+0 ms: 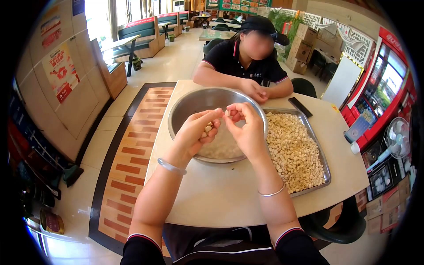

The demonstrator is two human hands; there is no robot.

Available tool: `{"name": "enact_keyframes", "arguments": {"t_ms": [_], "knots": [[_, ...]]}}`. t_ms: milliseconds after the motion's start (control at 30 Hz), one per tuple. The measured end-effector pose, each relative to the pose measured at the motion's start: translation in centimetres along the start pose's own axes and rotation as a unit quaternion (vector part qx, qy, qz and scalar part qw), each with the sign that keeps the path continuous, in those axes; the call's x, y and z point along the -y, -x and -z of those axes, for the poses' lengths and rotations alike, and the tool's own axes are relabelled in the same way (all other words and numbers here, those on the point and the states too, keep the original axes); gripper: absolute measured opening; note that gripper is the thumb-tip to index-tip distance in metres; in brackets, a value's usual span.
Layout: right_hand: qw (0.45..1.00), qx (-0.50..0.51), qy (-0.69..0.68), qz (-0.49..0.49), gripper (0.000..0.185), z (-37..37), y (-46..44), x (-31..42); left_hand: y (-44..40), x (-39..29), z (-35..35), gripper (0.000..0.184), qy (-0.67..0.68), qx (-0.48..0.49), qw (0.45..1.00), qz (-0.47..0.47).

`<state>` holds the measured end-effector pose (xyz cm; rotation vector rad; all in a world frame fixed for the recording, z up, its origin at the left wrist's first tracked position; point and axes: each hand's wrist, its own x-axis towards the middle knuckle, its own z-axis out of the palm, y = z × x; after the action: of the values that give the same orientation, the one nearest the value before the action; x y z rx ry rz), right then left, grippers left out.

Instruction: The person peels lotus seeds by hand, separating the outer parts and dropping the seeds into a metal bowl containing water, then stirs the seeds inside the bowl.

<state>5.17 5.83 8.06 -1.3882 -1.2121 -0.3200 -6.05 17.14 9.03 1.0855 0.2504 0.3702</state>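
Observation:
Over a large steel bowl (216, 93) on the table, both my hands are raised close together. Several pale, nut-like pieces (207, 129) lie in my left hand (197, 128), its fingers curled round them and its thumb stretched toward the other hand. My right hand (246, 128) pinches one small pale piece (228, 112) between thumb and fingers. More pieces show dimly at the bottom of the bowl, partly behind my hands. To the right of the bowl, a rectangular metal tray (327, 170) holds a wide heap of pale pieces (293, 150).
Across the table (198, 201) sits a person (247, 62) in a dark cap, forearms on the tabletop. A black phone-like object (300, 107) lies behind the tray. At the right are a white cup (355, 147), a fan (397, 137) and a red fridge (380, 92).

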Motion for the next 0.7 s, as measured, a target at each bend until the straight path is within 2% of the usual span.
{"name": "enact_keyframes", "arguments": {"t_ms": [100,367,567,667,700], "knots": [[1.000,0.007,0.008,0.017,0.021,0.0,0.1,-0.1,-0.4,0.5,1.0,0.023,0.008,0.043,0.999,0.011],[0.997,0.042,-0.059,0.009,0.020,0.5,0.0,-0.1,0.3,-0.1,-0.2,0.019,-0.014,-0.015,1.000,-0.008],[0.997,0.059,0.031,0.028,0.017,1.1,0.0,1.0,0.2,0.1,0.3,0.017,0.007,0.001,1.000,-0.014],[0.988,0.115,0.045,-0.087,0.018,1.9,-0.4,-0.5,-0.2,0.1,0.6,0.016,0.063,-0.031,0.997,-0.018],[0.962,0.208,0.144,-0.100,0.019,1.8,-1.0,-1.9,-0.4,0.1,0.7,0.016,0.085,-0.044,0.995,-0.019]]}}
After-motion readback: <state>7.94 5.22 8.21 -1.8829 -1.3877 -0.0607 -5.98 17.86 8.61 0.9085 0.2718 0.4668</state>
